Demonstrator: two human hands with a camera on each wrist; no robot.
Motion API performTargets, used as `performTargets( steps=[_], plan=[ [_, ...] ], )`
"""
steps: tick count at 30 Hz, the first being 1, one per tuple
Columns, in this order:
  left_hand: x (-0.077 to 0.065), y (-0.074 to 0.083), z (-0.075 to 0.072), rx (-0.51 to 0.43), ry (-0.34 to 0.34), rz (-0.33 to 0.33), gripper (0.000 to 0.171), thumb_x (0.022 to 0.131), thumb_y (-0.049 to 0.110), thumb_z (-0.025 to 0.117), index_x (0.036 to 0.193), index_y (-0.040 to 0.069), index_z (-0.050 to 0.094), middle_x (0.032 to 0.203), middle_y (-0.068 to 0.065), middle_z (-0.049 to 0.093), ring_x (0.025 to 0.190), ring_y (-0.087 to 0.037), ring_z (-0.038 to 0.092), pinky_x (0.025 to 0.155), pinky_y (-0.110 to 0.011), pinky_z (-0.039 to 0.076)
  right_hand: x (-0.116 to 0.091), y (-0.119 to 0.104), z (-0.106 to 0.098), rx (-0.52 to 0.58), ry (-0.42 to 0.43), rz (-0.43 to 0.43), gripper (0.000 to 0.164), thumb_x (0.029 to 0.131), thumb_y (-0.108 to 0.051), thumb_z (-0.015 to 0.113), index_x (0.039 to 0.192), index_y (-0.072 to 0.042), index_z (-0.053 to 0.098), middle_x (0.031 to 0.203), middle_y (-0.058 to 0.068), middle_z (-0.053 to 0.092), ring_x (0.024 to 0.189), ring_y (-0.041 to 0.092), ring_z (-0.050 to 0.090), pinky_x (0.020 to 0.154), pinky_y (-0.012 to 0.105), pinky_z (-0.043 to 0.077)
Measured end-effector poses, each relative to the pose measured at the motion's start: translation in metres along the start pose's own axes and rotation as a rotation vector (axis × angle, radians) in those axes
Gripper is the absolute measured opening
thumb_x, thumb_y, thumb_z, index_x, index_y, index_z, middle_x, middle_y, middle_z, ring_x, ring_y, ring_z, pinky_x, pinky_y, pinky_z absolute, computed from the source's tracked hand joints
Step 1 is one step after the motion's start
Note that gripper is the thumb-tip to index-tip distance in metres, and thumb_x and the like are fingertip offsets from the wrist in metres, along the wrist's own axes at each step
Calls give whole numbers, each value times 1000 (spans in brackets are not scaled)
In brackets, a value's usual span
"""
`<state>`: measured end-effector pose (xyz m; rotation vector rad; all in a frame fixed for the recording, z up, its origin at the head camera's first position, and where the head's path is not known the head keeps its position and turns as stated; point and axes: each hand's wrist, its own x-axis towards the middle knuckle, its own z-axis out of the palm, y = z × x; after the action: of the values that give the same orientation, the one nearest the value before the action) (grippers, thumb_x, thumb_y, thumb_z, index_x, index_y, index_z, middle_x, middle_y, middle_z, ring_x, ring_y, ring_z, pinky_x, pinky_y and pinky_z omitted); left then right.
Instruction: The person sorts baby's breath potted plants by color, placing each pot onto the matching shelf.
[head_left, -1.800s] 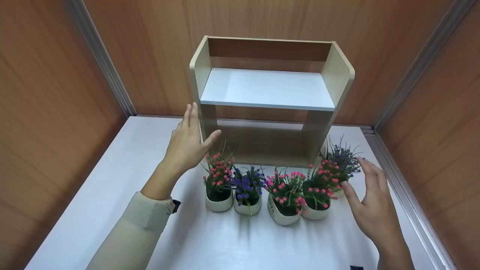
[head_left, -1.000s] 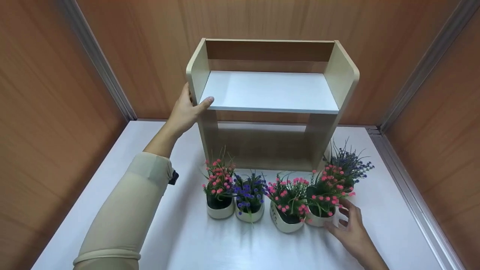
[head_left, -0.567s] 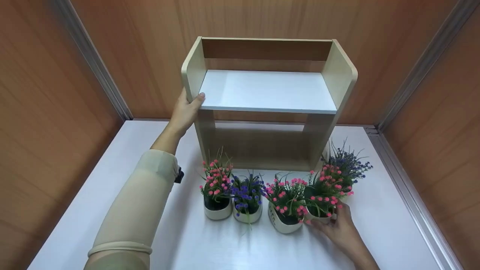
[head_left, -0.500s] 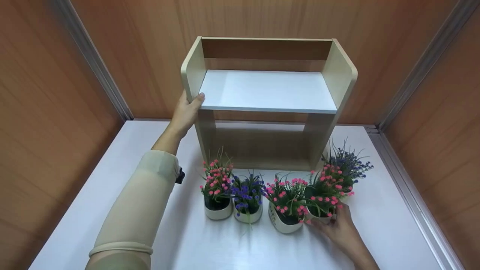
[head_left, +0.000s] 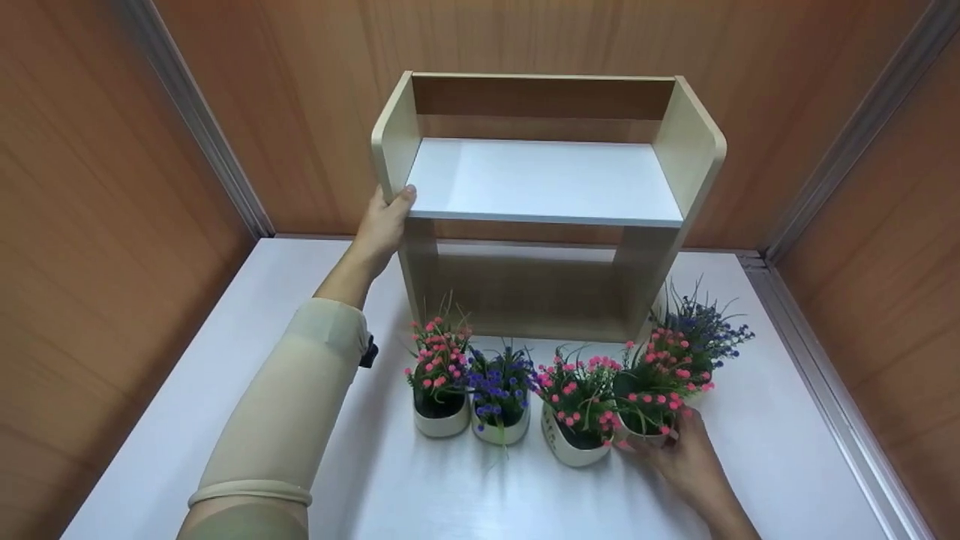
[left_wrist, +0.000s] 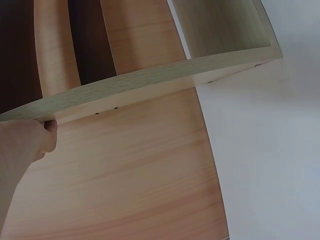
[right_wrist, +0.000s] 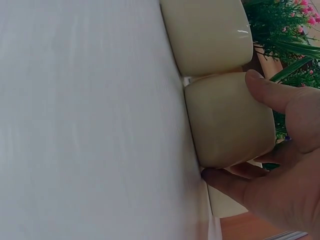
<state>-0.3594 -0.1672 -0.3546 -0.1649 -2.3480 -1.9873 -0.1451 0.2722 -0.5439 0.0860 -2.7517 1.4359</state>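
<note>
A small two-tier shelf unit [head_left: 547, 184] with pale wood sides and a white upper board stands at the back. My left hand [head_left: 381, 225] grips its left side panel, thumb inside by the upper board and fingers round the outer face; in the left wrist view, curled fingers hook under the panel [left_wrist: 125, 90]. My right hand [head_left: 688, 457] holds the white pot of a pink-flowered plant [head_left: 654, 394], rightmost of the front row. In the right wrist view, thumb and fingers close round opposite sides of this cream-looking pot [right_wrist: 227, 122], which sits on the white table.
Left of the held pot stand another pink-flowered pot [head_left: 576, 450], a purple-flowered pot [head_left: 501, 433] and a further pink-flowered pot [head_left: 442, 426]. A bluish-flowered plant [head_left: 709, 326] is behind right. Wood-grain walls [head_left: 112, 225] with metal corner strips enclose the white table [head_left: 435, 495].
My left hand has risen from beside the shelf and taken hold of its side panel. My right hand has moved in from the right and closed on the pink-flowered pot. The pots stay in place.
</note>
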Motion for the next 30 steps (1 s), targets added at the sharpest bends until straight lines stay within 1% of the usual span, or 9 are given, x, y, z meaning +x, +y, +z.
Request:
performTargets(
  steps=[3,6,8,11,13,14,20,24,30],
  plan=[
    [2,-1,2,-4,1,-2,66,106,43,46,158,15,18,163,-13,27,156,-30,21,129,-50,13,-3,-1,-2,17,-3,24,73,79,-45,83,141,-25,49,145,1,56,134,28,56,105,52,51],
    [4,-2,4,-1,2,4,66,106,43,46,159,15,18,164,-13,27,156,-30,20,129,-50,12,-5,-5,-6,29,-15,70,79,80,-45,83,145,-21,45,149,8,50,138,35,51,106,57,49],
    [5,-2,4,1,2,8,66,106,43,46,159,15,18,165,-13,26,157,-30,19,130,-49,12,-7,-10,-10,32,-36,139,89,81,-49,81,150,-15,37,153,14,42,143,40,44,109,59,45],
    [5,-2,5,-10,-23,2,69,106,45,44,160,17,13,168,-10,19,159,-29,13,130,-49,8,-10,-19,-15,32,-55,243,107,80,-54,80,156,-7,23,156,23,27,148,48,30,113,62,40],
    [6,-3,5,-17,-33,-2,70,106,45,44,161,18,11,169,-9,16,159,-28,10,130,-48,7,-12,-25,-20,34,-57,288,115,79,-56,80,158,-3,14,156,27,20,150,52,23,115,63,36],
    [6,-3,5,-18,-35,-4,70,106,46,44,161,18,10,169,-9,16,159,-28,9,130,-48,7,-12,-29,-22,34,-52,292,116,79,-55,81,158,-3,14,157,27,19,150,53,22,115,63,36],
    [8,-2,7,-22,-9,-8,68,105,45,45,160,17,16,167,-10,22,158,-29,15,130,-48,10,-10,-47,-33,26,4,259,113,78,-53,83,159,-7,19,158,24,21,151,50,23,115,64,35],
    [8,-2,7,-10,-14,-14,69,105,46,44,160,19,14,168,-9,21,159,-29,14,130,-51,9,-9,-60,-40,5,43,208,109,79,-50,83,159,-11,20,157,22,24,150,48,27,112,66,37],
    [4,0,6,-23,-9,-5,69,105,47,43,160,19,13,167,-10,21,159,-29,12,130,-52,8,-1,-78,-48,-36,89,124,108,78,-54,82,159,-14,23,157,20,29,147,47,33,111,66,38]
  ],
)
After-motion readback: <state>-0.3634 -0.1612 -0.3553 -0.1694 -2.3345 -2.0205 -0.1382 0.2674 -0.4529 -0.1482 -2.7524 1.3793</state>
